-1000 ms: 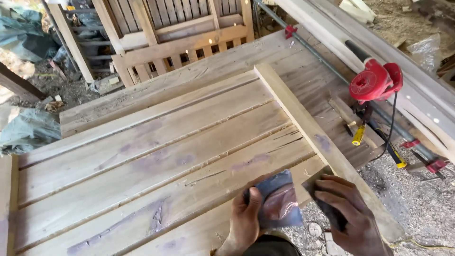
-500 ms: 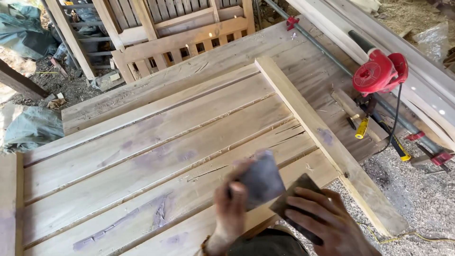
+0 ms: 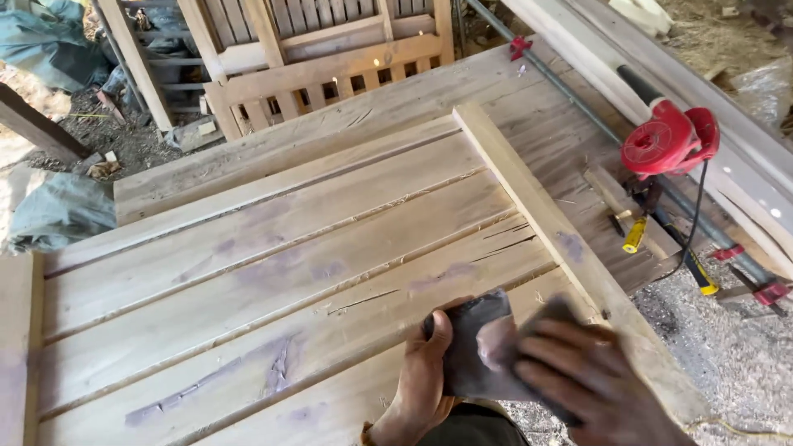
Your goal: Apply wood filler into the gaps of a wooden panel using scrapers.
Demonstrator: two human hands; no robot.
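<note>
— Left hand [image 3: 425, 372]?
— Curled around the dark scraper sheet's [image 3: 475, 343] left edge, thumb on top, low on the plank panel [image 3: 273, 272].
— Right hand [image 3: 591, 380]?
— Blurred; fingers [image 3: 549, 351] spread flat, pressed over a second dark piece [image 3: 555, 307] beside the cross rail [image 3: 537, 211].

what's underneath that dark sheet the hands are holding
The dark sheet lies over the near planks, with the left hand at its left edge and the right hand on its right part. The wood directly beneath it is covered.
</note>
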